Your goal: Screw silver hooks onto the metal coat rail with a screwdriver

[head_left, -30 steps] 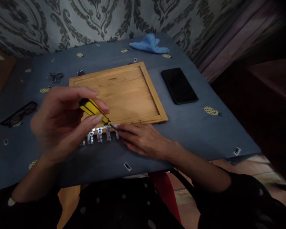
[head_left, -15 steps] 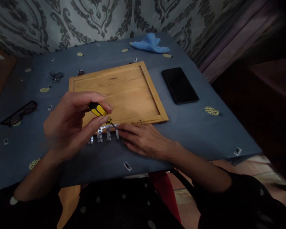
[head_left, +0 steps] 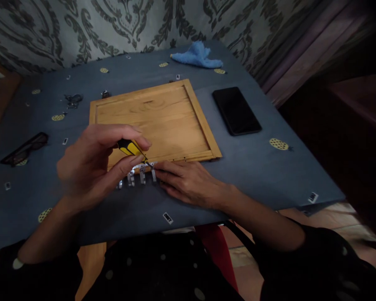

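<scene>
My left hand (head_left: pixel 92 161) is closed around the yellow and black handle of a screwdriver (head_left: pixel 130 149). The tool slants down to the right, its tip at the right end of a silver metal hook rail (head_left: pixel 142 171). Several hooks of that rail hang over the near edge of a wooden panel (head_left: pixel 156 121) with a raised frame. With fingers together, my right hand (head_left: pixel 188 182) grips the rail's right end, where its fingertips are partly hidden. Small dark holes show in the panel's near edge, to the right of the rail.
A black phone (head_left: pixel 237 111) lies right of the panel, and a blue cloth (head_left: pixel 197 56) is at the back. Dark glasses (head_left: pixel 25 149) and a small clear-looking packet (head_left: pixel 73 100) lie on the left. The patterned grey-blue tablecloth (head_left: pixel 288 175) covers the table.
My left hand has sunk very slightly with the screwdriver, whose tip stays at the rail's right end. My right hand has hardly moved.
</scene>
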A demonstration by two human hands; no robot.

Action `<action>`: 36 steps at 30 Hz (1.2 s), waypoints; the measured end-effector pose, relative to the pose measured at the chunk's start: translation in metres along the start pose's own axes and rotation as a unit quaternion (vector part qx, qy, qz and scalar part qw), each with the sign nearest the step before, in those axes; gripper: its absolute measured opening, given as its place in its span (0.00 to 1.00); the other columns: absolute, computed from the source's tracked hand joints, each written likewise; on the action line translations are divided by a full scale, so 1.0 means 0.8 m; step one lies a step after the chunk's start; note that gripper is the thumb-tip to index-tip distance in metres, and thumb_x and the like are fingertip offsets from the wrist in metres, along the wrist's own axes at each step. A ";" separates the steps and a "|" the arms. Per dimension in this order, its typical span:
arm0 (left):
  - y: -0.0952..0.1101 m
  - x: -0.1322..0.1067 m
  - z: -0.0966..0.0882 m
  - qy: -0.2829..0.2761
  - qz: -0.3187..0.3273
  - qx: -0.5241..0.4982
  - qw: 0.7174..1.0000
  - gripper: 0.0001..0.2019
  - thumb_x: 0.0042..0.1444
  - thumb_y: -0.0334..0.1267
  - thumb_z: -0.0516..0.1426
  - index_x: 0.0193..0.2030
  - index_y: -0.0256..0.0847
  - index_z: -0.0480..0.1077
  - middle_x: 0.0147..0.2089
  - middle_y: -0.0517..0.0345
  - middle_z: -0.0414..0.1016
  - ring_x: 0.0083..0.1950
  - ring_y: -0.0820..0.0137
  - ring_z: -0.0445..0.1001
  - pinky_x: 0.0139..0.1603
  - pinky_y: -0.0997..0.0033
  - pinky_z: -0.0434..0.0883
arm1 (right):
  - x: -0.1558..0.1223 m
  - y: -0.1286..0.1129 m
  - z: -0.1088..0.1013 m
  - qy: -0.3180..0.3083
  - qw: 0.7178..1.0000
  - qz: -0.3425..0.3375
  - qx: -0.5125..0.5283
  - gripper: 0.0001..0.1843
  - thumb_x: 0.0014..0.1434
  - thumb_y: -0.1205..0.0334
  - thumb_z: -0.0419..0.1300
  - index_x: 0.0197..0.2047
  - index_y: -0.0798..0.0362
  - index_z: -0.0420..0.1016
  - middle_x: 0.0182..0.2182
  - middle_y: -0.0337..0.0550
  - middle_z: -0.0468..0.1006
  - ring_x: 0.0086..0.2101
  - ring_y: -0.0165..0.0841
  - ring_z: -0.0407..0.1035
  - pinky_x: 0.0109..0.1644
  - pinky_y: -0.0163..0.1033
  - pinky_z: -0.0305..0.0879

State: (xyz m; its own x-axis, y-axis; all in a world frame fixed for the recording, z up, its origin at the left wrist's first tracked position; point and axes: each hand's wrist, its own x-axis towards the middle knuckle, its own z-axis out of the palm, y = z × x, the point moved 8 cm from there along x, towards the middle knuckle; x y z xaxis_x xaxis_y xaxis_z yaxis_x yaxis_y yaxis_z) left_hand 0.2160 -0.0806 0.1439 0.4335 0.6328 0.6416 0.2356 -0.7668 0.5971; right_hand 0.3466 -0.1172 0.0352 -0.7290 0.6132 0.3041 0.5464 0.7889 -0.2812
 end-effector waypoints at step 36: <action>0.008 0.007 0.005 -0.033 0.088 0.068 0.993 0.20 0.56 0.26 0.65 0.54 0.45 0.75 0.43 0.59 0.82 0.41 0.68 0.79 0.40 0.66 0.76 | -0.001 -0.001 -0.002 0.025 0.999 -0.018 -0.008 0.18 0.68 0.65 0.57 0.59 0.59 0.72 0.57 0.53 0.77 0.43 0.39 0.77 0.42 0.43 0.75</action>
State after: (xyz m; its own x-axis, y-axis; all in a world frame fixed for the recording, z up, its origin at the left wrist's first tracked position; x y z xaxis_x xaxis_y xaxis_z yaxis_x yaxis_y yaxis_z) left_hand 0.2237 -0.0825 0.1494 0.5338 0.4819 0.6948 0.2639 -0.8756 0.4045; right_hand 0.3474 -0.1184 0.0365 -0.7266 0.5857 0.3592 0.5272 0.8105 -0.2551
